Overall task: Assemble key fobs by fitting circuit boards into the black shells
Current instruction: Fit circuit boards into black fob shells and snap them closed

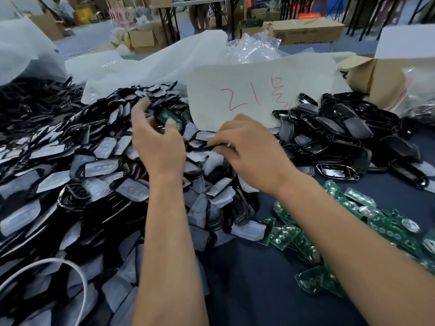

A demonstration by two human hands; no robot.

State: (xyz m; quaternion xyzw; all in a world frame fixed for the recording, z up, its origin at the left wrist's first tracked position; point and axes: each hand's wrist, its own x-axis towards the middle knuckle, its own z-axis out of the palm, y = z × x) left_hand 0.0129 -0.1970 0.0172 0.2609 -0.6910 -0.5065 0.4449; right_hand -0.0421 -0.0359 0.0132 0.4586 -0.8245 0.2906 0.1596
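My left hand (pixel 156 140) is raised over the big pile of black shells with white rubber pads (pixel 94 165), and its thumb and fingers hold a green circuit board (pixel 170 118). My right hand (pixel 244 147) pinches a thin black shell (pixel 209 145) at the pile's right edge. A heap of loose green circuit boards (pixel 348 222) lies on the dark blue table (pixel 254 290) under my right forearm. A second pile of glossy black shells (pixel 348 137) sits to the right.
A white card with red writing (pixel 247 97) leans behind the hands. Foam sheets (pixel 164 60) and clear bags (pixel 254 48) lie at the back. An open cardboard box (pixel 381 76) stands far right. A white cable (pixel 77 271) loops at lower left.
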